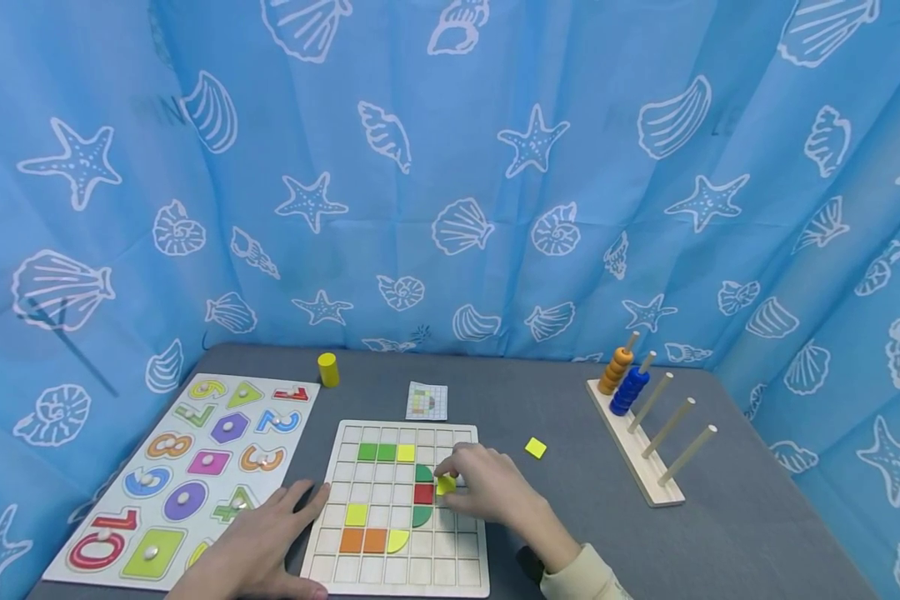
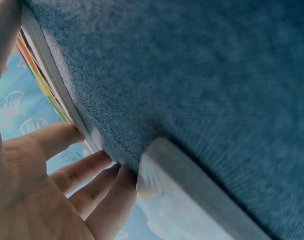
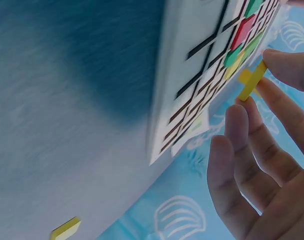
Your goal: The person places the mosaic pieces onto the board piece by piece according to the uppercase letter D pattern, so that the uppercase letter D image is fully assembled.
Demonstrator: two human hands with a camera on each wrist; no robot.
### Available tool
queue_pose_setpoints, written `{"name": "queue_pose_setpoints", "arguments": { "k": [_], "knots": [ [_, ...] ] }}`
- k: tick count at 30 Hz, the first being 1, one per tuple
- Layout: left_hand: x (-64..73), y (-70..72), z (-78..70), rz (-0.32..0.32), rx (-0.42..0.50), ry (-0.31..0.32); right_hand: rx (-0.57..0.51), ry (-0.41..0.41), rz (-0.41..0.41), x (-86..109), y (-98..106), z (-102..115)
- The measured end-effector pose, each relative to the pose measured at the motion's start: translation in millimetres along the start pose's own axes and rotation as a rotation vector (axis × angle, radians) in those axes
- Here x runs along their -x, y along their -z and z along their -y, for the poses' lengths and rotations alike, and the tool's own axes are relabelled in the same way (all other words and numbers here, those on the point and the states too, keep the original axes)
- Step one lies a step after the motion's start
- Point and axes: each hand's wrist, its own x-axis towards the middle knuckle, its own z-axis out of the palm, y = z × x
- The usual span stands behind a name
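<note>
A pale wooden grid board (image 1: pixel 465 575) lies on the table, holding green, yellow, red and orange tiles in some cells. My right hand (image 1: pixel 491 485) pinches a yellow tile (image 3: pixel 253 82) between thumb and fingertips above the board, beside the red tile (image 1: pixel 423 493). At the board's left edge, my left hand (image 1: pixel 258 546) rests with extended fingers, its thumb by the near corner. Part of that hand lies over the number puzzle board (image 1: pixel 82 562). A second yellow tile (image 1: pixel 536 447) lies loose on the table, right of the grid board.
Behind the board lies a small printed pattern card (image 1: pixel 427 402). A yellow cylinder (image 1: pixel 328 370) stands at the back left. To the right is a wooden peg stand (image 1: pixel 663 492) with orange and blue beads. A blue shell-patterned curtain (image 1: pixel 450 183) surrounds the table.
</note>
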Motion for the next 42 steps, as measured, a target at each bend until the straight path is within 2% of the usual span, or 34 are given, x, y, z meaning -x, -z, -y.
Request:
{"name": "queue_pose_setpoints", "arguments": {
  "k": [12,19,26,34,42],
  "knots": [
    [-0.4,-1.2,1.7,0.004,0.004,0.005,0.019,0.065,0.004,-25.4,-9,31],
    [-1.1,-0.5,1.5,0.010,0.005,0.008,0.038,0.076,0.047,-41.2,-18,47],
    [-0.3,0.0,2.2,-0.009,-0.002,-0.019,0.015,0.062,0.101,-54.8,-34,60],
    [-0.4,1.4,1.1,0.011,0.014,-0.004,0.037,0.093,0.096,-63.9,-44,72],
    [0.6,1.3,1.6,0.011,0.022,-0.017,0.039,0.073,0.101,-65.1,-45,73]
  ]
}}
